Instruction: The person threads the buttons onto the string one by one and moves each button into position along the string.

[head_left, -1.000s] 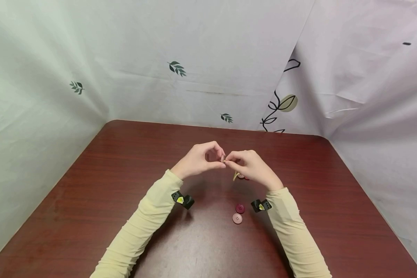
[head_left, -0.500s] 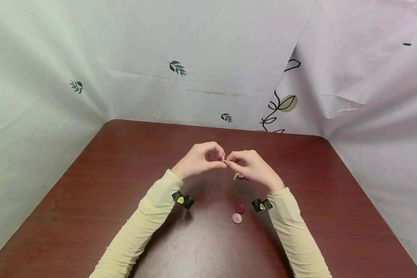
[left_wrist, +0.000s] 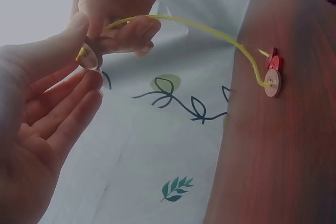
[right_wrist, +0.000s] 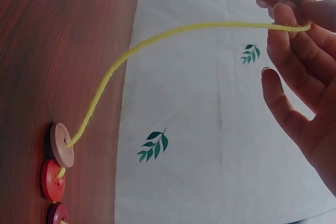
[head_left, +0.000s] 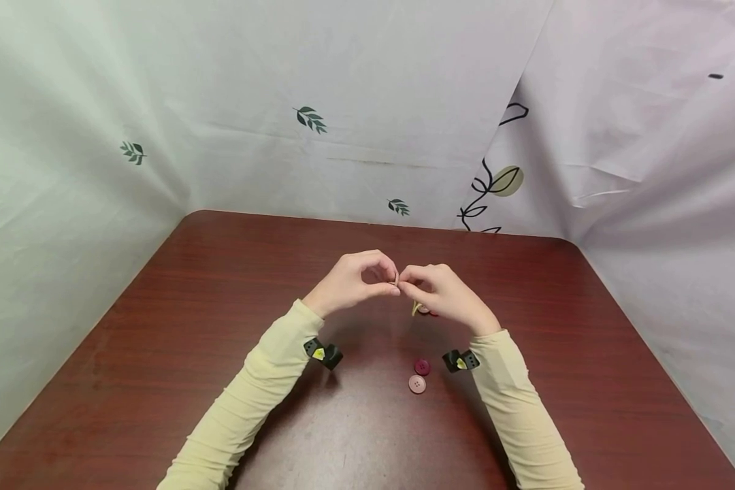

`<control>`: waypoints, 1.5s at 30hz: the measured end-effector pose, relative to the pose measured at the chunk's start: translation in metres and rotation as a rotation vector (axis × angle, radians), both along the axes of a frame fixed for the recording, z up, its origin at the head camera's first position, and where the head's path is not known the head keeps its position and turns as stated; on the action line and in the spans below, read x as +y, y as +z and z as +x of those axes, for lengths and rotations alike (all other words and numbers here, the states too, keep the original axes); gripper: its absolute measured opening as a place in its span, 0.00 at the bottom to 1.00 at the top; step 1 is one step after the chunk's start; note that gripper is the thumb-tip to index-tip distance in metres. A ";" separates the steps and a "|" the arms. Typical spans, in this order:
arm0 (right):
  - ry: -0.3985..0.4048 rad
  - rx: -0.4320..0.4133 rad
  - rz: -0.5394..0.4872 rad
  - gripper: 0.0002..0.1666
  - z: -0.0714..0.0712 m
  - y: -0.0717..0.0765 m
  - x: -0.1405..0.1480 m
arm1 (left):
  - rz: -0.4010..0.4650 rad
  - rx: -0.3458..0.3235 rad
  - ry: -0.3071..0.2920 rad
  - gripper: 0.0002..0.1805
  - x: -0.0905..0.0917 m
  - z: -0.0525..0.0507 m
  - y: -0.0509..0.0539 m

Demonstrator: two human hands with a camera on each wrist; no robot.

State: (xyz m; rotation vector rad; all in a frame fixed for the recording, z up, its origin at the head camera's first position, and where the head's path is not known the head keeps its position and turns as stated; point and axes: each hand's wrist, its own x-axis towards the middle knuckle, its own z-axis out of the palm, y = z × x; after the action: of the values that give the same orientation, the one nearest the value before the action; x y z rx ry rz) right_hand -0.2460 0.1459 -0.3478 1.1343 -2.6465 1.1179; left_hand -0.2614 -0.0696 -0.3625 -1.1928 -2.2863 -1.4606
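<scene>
In the head view my left hand (head_left: pixel 355 280) and right hand (head_left: pixel 446 294) meet over the middle of the table. The left thumb and fingers pinch a pale pink button (left_wrist: pixel 90 57) by its edge. A short yellow end shows at a hole on its near face. Against the button's other side, my right hand pinches a yellow cord (right_wrist: pixel 173 31). From there the cord arcs down to a strung pink button (right_wrist: pixel 63 144). A red button (right_wrist: pixel 53 181) and a dark red button (right_wrist: pixel 56 214) follow on it, resting on the table.
Two loose buttons, one magenta (head_left: pixel 422 367) and one pale pink (head_left: pixel 417 384), lie on the brown table (head_left: pixel 220 292) between my forearms. A white cloth (head_left: pixel 367 82) with leaf prints hangs behind the table's far edge.
Both hands stay nearly in place. The pinched button has shifted slightly right, up against the right fingertips. The strung and loose buttons have not visibly moved on the table.
</scene>
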 end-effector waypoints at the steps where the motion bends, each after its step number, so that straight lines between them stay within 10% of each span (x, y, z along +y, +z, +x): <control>1: -0.001 0.000 -0.001 0.05 0.000 0.000 0.000 | 0.004 -0.003 -0.003 0.11 0.000 0.000 0.000; 22: -0.005 -0.072 -0.032 0.01 0.001 0.002 0.001 | 0.041 0.023 0.003 0.04 0.002 -0.001 0.001; 45: -0.027 0.060 -0.154 0.16 -0.005 -0.004 -0.004 | 0.043 -0.041 0.072 0.03 0.001 -0.001 0.001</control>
State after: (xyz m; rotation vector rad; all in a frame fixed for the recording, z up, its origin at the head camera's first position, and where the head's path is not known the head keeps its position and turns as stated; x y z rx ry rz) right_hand -0.2505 0.1415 -0.3521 1.0821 -2.4749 1.2379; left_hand -0.2620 -0.0685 -0.3614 -1.0673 -2.2867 -1.5143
